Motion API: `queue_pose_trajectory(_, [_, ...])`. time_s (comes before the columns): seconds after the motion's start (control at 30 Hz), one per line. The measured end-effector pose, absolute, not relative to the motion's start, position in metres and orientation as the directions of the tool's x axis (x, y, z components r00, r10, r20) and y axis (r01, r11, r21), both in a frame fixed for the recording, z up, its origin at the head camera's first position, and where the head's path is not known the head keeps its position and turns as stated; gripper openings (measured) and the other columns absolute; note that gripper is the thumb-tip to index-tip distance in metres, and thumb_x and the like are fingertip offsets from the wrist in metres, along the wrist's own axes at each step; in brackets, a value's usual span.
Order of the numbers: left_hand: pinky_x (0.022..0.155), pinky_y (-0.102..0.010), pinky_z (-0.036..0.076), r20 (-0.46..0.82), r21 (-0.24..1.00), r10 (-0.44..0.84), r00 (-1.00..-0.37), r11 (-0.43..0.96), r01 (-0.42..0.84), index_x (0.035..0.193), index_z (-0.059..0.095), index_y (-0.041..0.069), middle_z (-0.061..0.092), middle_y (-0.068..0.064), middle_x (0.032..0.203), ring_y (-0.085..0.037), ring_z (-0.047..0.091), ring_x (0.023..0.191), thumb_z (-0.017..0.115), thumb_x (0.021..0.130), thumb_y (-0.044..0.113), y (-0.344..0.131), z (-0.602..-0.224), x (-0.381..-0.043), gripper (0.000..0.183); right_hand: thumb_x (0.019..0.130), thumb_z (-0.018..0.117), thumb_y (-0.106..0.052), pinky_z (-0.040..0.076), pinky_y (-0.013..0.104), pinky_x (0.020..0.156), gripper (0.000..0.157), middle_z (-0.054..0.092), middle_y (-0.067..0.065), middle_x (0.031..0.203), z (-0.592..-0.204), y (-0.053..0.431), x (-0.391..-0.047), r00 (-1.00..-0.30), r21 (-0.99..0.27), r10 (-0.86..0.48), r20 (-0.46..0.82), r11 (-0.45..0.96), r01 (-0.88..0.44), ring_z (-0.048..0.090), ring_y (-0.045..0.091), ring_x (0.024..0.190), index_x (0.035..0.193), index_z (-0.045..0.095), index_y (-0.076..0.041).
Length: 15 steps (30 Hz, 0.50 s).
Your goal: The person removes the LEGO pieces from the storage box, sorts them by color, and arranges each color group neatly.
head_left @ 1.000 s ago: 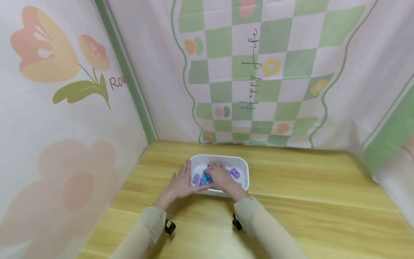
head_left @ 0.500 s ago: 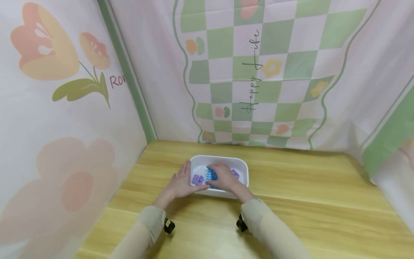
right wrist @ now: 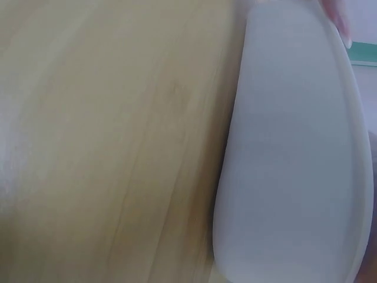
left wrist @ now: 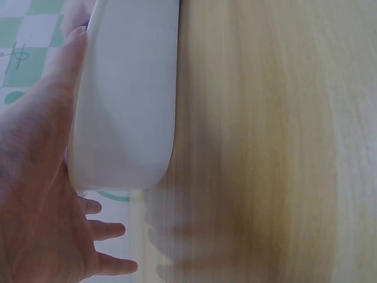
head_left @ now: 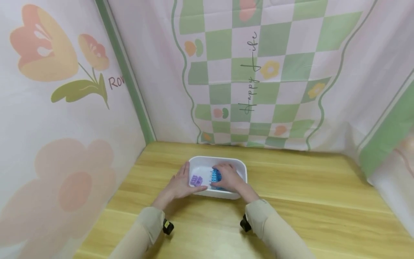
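Note:
A white tub (head_left: pixel 243 168) stands on the table, its outer wall filling much of both wrist views. My left hand (head_left: pixel 179 185) lies against its left front corner with straight fingers, the thumb along the front rim. In the left wrist view the other fingers reach past the tub's end. Inside the tub my right hand (head_left: pixel 228 177) grips a cluster of blue building bricks (head_left: pixel 215 176), light blue on the left and darker beside the palm. Its fingers are at the back of the cluster and its thumb at the front. Purple building bricks (head_left: pixel 196 180) lie in the tub's left end.
The wooden table (head_left: pixel 310 194) extends on both sides of the tub. A checked cloth (head_left: pixel 245 86) hangs behind the table, and a flower-printed curtain (head_left: pixel 74 118) hangs along the left side. A black wrist camera (head_left: pixel 168 227) sits under the left cuff, another (head_left: pixel 245 223) under the right.
My right hand has moved to the right inside the tub with the blue building bricks. Purple bricks at the right end are now hidden behind it. My left hand has stayed at the corner.

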<state>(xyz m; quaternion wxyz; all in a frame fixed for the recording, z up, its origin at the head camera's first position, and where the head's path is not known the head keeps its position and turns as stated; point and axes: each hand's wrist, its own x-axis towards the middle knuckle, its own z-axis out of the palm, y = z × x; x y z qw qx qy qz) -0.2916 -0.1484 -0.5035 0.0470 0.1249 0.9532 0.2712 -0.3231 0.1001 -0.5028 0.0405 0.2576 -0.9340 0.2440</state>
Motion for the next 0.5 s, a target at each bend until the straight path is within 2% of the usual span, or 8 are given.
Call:
queue_pose_trajectory(0.23, [0.135, -0.078, 0.017, -0.042, 0.534, 0.266, -0.963, 0.821, 0.204, 0.176, 0.001, 0.0, 0.008, -0.025, 0.185, -0.051, 0.024, 0.168, 0.07, 0.081, 0.091, -0.1489, -0.505, -0.2919, 0.149, 0.092, 0.089, -0.026, 0.042, 0.071, 0.124, 0.057, 0.076, 0.027, 0.134, -0.5046, 0.1015, -0.3239, -0.859, -0.473, -0.453, 0.237, 0.718, -0.51, 0.066, 0.047, 0.132, 0.134, 0.07, 0.009])
queue_pose_trajectory(0.5, [0.136, -0.076, 0.019, -0.041, 0.537, 0.257, -0.966, 0.821, 0.196, 0.175, 0.002, -0.001, 0.01, -0.025, 0.185, -0.05, 0.026, 0.168, 0.072, 0.083, 0.087, -0.1493, -0.5042, -0.2924, 0.146, 0.094, 0.086, -0.013, 0.059, 0.059, 0.112, 0.038, 0.079, 0.025, 0.123, -0.5006, 0.1042, -0.3246, -0.867, -0.467, -0.386, 0.314, 0.733, -0.495, 0.074, 0.042, 0.119, 0.125, 0.074, 0.008])
